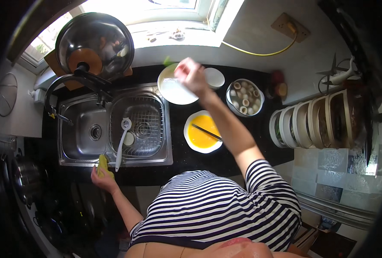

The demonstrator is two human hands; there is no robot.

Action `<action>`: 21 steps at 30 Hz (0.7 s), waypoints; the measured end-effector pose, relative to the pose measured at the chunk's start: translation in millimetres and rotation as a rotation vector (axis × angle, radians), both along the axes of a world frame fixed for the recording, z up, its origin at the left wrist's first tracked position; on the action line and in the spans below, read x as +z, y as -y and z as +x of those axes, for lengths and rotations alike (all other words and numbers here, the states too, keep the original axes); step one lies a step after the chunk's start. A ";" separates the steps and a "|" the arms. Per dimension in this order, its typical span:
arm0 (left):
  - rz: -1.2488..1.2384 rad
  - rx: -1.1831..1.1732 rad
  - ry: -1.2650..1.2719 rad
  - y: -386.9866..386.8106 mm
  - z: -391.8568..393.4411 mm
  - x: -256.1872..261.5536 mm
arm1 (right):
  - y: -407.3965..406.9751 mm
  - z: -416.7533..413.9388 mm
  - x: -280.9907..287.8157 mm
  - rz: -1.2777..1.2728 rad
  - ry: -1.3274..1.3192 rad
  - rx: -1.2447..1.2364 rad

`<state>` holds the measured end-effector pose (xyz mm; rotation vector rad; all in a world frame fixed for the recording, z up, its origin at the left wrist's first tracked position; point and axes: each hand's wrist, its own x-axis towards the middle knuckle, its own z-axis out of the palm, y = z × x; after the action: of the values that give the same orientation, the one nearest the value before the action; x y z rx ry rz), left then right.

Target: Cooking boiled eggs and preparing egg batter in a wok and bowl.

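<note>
My left hand (105, 180) holds a yellow-green cloth (103, 165) at the front edge of the double steel sink (81, 163). My right hand (191, 72), blurred, is raised over a white plate (178, 92) below the window; a small blurred green thing (167, 61) shows just left of it. Whether its fingers hold anything is not clear. Under my right forearm, a white bowl (187, 137) of beaten egg (200, 132) has dark chopsticks (205, 131) resting in it. A white long-handled utensil (120, 148) lies across the right basin, beside a pale round thing (129, 138).
A pot (257, 113) of mushrooms in liquid and a small white bowl (215, 77) stand at the back right. Stacked covered containers (289, 129) stand farther right. A black faucet (62, 77) arches over the left basin; a large dark lid (94, 42) leans behind it.
</note>
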<state>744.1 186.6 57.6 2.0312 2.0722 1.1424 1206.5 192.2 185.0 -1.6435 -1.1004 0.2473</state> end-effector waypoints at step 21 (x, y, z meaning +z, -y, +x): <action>-0.822 -1.291 0.082 119.0 182.4 58.4 | 243.9 -113.3 -61.2 -0.595 0.301 0.448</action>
<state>926.6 67.6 116.0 2.0397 0.5687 0.0832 1093.2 -51.7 123.8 -1.9720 -1.7444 0.6878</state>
